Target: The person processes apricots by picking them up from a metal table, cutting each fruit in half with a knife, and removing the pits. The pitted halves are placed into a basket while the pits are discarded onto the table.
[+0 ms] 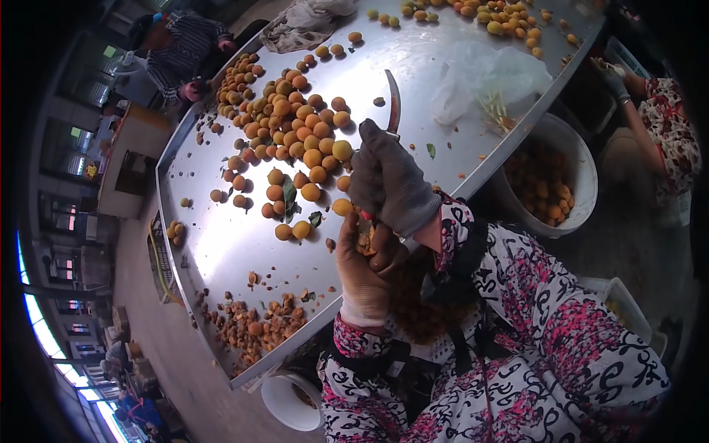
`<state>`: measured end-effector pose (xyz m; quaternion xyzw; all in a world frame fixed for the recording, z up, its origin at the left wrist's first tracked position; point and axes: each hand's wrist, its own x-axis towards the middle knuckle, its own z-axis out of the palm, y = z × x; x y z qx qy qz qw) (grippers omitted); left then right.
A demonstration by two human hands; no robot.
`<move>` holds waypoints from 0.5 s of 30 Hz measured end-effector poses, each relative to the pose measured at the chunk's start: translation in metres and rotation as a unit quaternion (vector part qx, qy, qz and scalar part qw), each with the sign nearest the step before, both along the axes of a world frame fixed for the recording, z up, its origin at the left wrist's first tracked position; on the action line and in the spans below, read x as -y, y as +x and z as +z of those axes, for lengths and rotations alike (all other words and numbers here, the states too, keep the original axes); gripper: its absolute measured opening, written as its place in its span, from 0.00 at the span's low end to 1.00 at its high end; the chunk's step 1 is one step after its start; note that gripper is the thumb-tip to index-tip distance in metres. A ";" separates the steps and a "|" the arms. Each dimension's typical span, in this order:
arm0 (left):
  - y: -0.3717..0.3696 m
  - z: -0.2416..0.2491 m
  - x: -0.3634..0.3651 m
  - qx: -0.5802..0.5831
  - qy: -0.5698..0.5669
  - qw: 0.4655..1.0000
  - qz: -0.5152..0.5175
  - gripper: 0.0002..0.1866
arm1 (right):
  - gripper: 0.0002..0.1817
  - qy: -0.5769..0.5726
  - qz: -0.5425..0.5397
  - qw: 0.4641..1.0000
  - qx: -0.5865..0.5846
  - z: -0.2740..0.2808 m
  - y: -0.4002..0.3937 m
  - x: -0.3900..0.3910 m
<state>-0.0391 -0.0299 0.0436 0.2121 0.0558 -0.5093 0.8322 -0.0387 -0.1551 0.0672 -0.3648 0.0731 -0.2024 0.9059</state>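
A silvery sheet-metal table [218, 255] with a raised straight rim fills the workroom's foreground, its smooth top glaring white in patches. At its near edge the hands are close together: the left hand [360, 277], in a tan glove with a white cuff, is closed around a ragged orange fruit piece [365, 242], partly covered by fingers. Just above, the right hand [395, 181], in a dirty grey knit glove, clamps a curved, brownish metal blade [394, 103]. A white plastic bucket [284, 404] and a round white tub [588, 177] of orange fruit flank the table. Brown, crumbly scraps [255, 325] lie near one corner; farther in spread round, yellow-orange fruits [295, 125] with dark green leaves [289, 193], a wrinkled translucent plastic bag [491, 74] and crumpled beige cloth [303, 22]. Beyond stands a person in striped clothing [185, 52].
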 end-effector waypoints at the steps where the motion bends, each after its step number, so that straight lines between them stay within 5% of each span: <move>1: -0.001 -0.004 -0.002 -0.038 -0.021 0.999 -0.013 0.14 | 0.22 -0.088 -0.003 0.996 -0.020 0.002 -0.002 -0.002; 2: -0.001 -0.007 -0.003 -0.076 -0.042 0.996 -0.027 0.14 | 0.22 -0.088 -0.001 0.996 -0.020 -0.001 -0.001 -0.014; 4: 0.001 -0.008 -0.001 -0.057 -0.015 0.998 -0.018 0.14 | 0.20 -0.336 -0.112 0.915 0.193 -0.006 0.002 -0.046; 6: 0.005 -0.010 0.001 -0.019 0.040 0.999 -0.004 0.14 | 0.19 -0.514 -0.086 0.839 0.158 -0.007 -0.006 -0.045; 10: 0.016 -0.012 0.001 0.056 0.147 0.987 0.026 0.14 | 0.18 -0.519 -0.060 0.846 0.106 -0.002 -0.007 -0.042; 11: 0.019 -0.013 0.000 0.076 0.172 0.982 0.033 0.14 | 0.17 -0.301 -0.097 0.936 0.152 -0.008 0.005 -0.046; 12: 0.022 -0.014 -0.002 0.096 0.197 0.975 0.041 0.15 | 0.19 -0.204 -0.156 0.964 0.072 -0.007 0.014 -0.045; 15: 0.028 -0.022 -0.008 0.057 0.116 0.991 0.016 0.17 | 0.21 -0.037 -0.013 0.999 -0.038 0.012 0.000 -0.007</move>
